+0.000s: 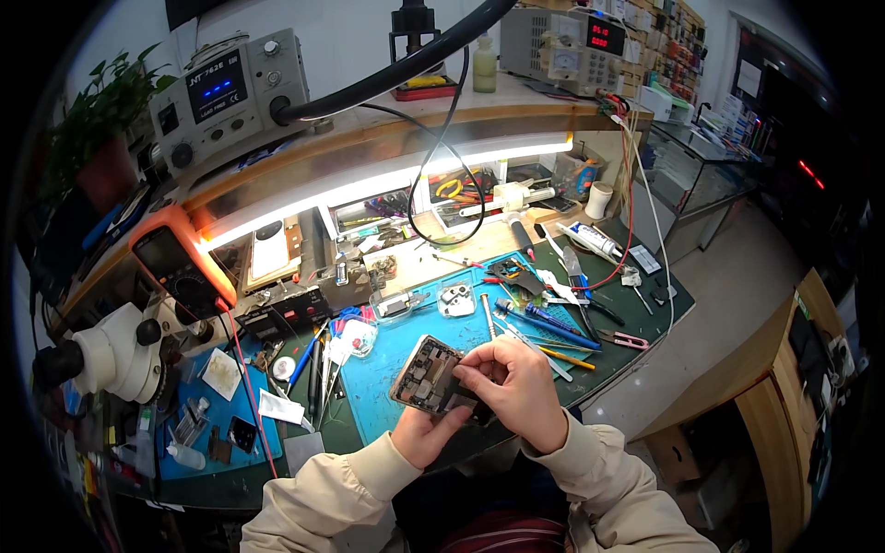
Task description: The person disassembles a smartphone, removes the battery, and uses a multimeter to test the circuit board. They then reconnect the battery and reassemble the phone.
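An opened phone [426,373], its circuit boards showing, is held over the blue work mat [387,405]. My left hand [426,433] grips it from below at its near end. My right hand [514,387] curls over its right side, with the fingertips pinched on the upper right edge of the phone's inside. I cannot tell whether a small part or tool is in those fingers. Both beige sleeves come up from the lower edge.
Screwdrivers and tweezers [544,327] lie on the mat to the right. A microscope [115,355] stands at the left, an orange multimeter [180,267] behind it. A power supply [567,46] and a rework station [230,92] sit on the shelf above a light strip. A black hose [387,78] hangs overhead.
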`<state>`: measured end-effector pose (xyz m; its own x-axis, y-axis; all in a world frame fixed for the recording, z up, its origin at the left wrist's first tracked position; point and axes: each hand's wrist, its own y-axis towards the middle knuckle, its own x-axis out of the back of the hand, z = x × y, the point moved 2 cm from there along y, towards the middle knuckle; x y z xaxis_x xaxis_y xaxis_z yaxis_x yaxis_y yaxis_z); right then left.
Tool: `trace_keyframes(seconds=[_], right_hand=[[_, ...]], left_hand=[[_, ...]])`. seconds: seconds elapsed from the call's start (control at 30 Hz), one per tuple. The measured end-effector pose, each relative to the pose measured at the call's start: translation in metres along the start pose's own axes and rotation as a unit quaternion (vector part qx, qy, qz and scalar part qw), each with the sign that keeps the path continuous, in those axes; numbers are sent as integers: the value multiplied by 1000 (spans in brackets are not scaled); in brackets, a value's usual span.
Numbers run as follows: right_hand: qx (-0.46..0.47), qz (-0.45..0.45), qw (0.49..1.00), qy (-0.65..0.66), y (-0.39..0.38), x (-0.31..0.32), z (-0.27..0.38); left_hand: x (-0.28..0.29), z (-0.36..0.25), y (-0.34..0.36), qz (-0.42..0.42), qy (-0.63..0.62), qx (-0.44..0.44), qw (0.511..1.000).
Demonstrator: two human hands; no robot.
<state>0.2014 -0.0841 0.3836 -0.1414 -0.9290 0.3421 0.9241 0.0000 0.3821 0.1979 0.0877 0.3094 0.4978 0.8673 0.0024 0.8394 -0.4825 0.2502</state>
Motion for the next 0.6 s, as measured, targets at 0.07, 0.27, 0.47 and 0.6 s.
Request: trace_keyframes(seconds=[0.07, 0.27, 0.47, 0.6], right_hand=[[14, 11, 1000, -3, 1, 3, -1], [125, -57, 982, -129, -7, 7, -6], [233, -63, 960, -143, -12, 13, -10], [168, -41, 981, -87, -18, 1, -10]], left_hand=[[-1, -5, 1, 1, -39, 1, 999], [3, -7, 0, 33, -143, 115, 982], [2, -8, 1, 35, -166, 126, 977], [0, -1, 0, 44, -137, 76, 987]])
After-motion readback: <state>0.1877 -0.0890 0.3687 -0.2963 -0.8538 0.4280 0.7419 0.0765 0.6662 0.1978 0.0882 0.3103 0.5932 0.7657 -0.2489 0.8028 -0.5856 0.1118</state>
